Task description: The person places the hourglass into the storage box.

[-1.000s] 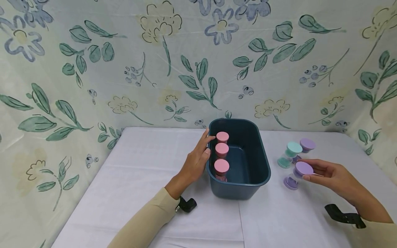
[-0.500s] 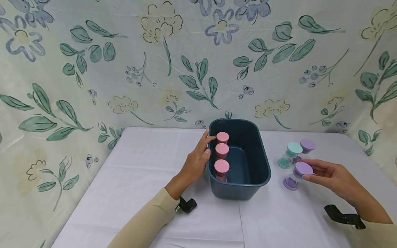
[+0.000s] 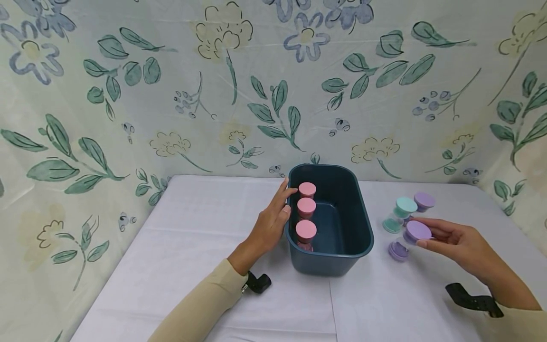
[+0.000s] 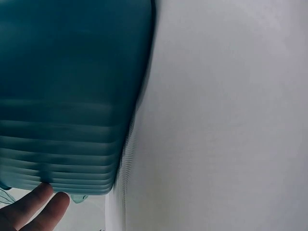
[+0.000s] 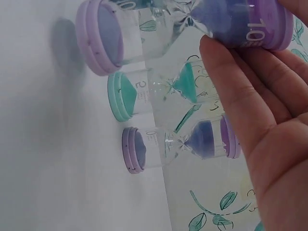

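My right hand [image 3: 455, 242] holds a purple-capped sand timer [image 3: 418, 231] near its upper cap. In the right wrist view this sand timer [image 5: 226, 24] has purple sand and a "10" on its glass, and its lower cap stands apart from its shadow on the cloth. Just behind it are a teal-capped sand timer [image 3: 405, 205] and another purple-capped sand timer [image 3: 424, 199], both upright. My left hand [image 3: 269, 223] rests against the left side of a dark blue bin [image 3: 329, 266], fingers extended along the rim. Inside, along that wall, stand three pink-capped sand timers [image 3: 306, 230].
A white cloth [image 3: 205, 218] covers the table under everything. Behind it hangs a floral curtain [image 3: 256, 95], right at the table's back edge. The bin's high walls rise between my two hands.
The held purple sand timer has tilted slightly, its lower end shifting a little left toward the bin. My left hand and the bin have stayed in place.
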Demonstrator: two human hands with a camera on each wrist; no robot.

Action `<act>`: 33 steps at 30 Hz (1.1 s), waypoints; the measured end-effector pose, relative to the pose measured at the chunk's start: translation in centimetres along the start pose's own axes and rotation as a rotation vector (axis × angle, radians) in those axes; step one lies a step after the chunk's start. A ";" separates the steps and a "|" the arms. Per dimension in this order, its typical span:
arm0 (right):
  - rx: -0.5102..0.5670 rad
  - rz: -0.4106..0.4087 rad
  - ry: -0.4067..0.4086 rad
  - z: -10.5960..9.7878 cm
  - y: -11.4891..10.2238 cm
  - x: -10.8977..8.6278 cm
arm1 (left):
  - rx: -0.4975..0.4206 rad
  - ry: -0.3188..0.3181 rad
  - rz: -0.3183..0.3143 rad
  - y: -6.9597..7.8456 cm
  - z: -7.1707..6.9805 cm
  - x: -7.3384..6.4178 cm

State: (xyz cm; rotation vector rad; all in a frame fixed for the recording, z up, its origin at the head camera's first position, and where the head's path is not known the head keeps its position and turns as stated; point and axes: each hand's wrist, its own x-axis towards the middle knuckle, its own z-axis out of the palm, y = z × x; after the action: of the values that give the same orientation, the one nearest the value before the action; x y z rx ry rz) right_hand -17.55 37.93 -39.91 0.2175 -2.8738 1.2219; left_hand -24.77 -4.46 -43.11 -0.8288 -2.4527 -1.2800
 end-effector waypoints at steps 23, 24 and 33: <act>0.045 0.098 0.080 -0.1 -2.6 0.1 | -0.001 -0.001 0.014 0.0 -0.1 0.0; 0.045 0.108 0.077 -0.1 -2.7 0.1 | 0.000 -0.002 0.013 0.0 -0.1 0.0; 0.096 0.123 0.111 0.0 -3.9 -0.2 | -0.005 0.001 0.019 -0.1 0.0 0.0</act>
State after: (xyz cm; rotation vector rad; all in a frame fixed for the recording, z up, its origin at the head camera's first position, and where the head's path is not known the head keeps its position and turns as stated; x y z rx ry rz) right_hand -16.87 35.28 -37.12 -0.0261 -2.7737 1.3469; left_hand -24.86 -4.47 -43.18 -0.8506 -2.4356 -1.2795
